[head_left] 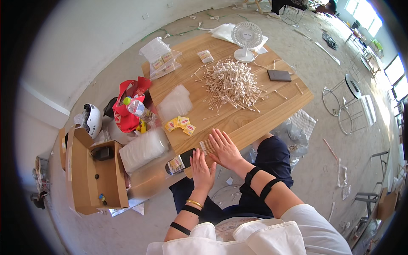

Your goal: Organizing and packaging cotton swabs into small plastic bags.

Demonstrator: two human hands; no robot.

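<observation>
At the near edge of the wooden table, a neat row of cotton swabs [207, 147] lies between my two hands. My right hand [227, 151] rests flat along the right side of the row, fingers stretched out. My left hand [201, 171] is at the near-left end, its fingers extended and next to a dark flat object [187, 157]. Left of that hand lies a small pack of swabs [175, 164]. Farther back spreads a big loose heap of cotton swabs [233, 84]. Several yellow cards [182, 124] and a stack of clear plastic bags [175, 102] lie to the left.
A white fan [247, 36] and a dark power bank [279, 75] stand beyond the heap. Clear boxes [159, 59] sit at the far-left corner. Left of the table are a red bag [124, 112], a bottle [138, 107], more plastic bags [145, 148] and an open carton [95, 178].
</observation>
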